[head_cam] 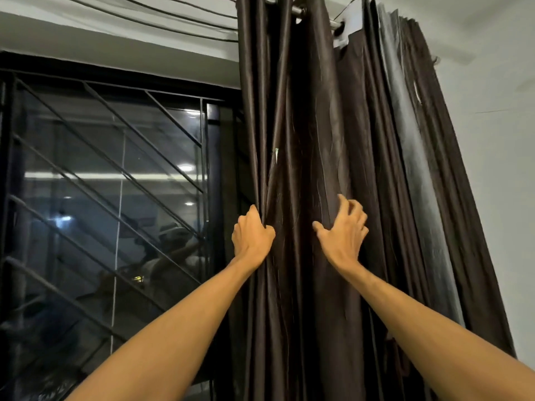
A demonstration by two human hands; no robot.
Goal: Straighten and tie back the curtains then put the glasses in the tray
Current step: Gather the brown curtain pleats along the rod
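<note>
Brown curtain [304, 140], left hand [253, 237] fingers clamped on edge, right hand [343, 231] clawed (grip unclear), barred window [115, 183]

This looks like a room in a home: dark brown curtains [304, 140] hang in gathered folds from a metal rod [298, 10] high above both hands, and a plain, pale painted wall [492, 82] stands to the right of the right hand [343, 235]. To the left of the left hand [252, 235] is a dark window [162, 180] behind a black grille [101, 157] of diagonal bars. Its glass reflects ceiling lights, and thin cables [144, 15] run overhead above it.
</note>
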